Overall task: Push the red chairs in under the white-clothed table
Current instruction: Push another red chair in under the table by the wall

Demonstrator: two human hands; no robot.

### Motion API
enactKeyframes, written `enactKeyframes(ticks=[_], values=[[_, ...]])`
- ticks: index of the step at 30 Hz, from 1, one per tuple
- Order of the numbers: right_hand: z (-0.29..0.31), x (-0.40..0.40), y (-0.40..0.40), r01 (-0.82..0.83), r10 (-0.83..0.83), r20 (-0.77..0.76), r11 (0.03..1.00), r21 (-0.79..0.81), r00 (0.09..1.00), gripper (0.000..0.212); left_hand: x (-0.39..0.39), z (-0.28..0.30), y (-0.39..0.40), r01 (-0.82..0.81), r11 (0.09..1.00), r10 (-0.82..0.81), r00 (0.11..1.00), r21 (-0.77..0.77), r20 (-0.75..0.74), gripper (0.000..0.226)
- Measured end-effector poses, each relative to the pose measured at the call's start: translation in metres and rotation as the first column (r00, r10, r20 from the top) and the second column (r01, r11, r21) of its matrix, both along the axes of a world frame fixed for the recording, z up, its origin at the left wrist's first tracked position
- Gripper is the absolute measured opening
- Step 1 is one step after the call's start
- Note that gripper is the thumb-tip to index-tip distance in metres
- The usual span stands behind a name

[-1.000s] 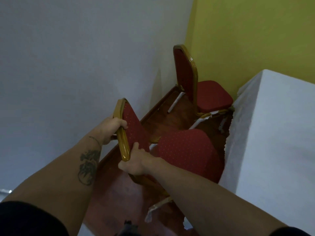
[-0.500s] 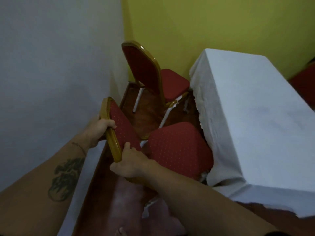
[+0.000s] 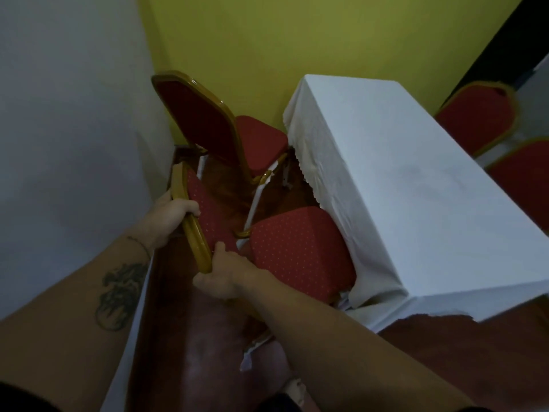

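Note:
A red chair with a gold frame (image 3: pixel 297 251) stands right in front of me, its seat touching the hanging cloth of the white-clothed table (image 3: pixel 401 179). My left hand (image 3: pixel 173 215) grips the top of its gold backrest rail. My right hand (image 3: pixel 224 272) grips the same rail lower down, at the near corner. A second red chair (image 3: pixel 214 129) stands further back in the corner, its seat front under the table's far end.
A white wall runs close along the left and a yellow wall closes the back. Two more red chairs (image 3: pixel 478 114) stand beyond the table at the right. The floor is dark reddish wood (image 3: pixel 208 352).
The view has swung right, so more of the table and the far chairs show. The near chair's seat has moved against the cloth. Both hands hold the backrest as before.

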State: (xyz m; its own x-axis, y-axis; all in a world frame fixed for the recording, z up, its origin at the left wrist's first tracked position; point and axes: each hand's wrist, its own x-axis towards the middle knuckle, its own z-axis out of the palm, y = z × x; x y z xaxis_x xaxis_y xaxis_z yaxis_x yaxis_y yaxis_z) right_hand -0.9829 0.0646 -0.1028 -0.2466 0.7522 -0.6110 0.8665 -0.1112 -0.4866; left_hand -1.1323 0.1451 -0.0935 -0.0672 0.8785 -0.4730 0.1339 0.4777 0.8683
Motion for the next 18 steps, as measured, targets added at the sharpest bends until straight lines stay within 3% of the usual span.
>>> enactKeyframes(ticks=[13,18], values=[[-0.011,0.024,0.081,0.011,-0.008,-0.043,0.997,0.074,0.999,0.107,0.032,0.005,0.090,0.064,0.995,-0.067,0.997,-0.076,-0.037,0.039],[-0.014,0.051,0.113,0.069,-0.066,-0.039,0.995,0.067,0.997,0.108,0.064,0.001,0.129,0.140,0.988,-0.142,0.990,-0.065,-0.024,0.059]])
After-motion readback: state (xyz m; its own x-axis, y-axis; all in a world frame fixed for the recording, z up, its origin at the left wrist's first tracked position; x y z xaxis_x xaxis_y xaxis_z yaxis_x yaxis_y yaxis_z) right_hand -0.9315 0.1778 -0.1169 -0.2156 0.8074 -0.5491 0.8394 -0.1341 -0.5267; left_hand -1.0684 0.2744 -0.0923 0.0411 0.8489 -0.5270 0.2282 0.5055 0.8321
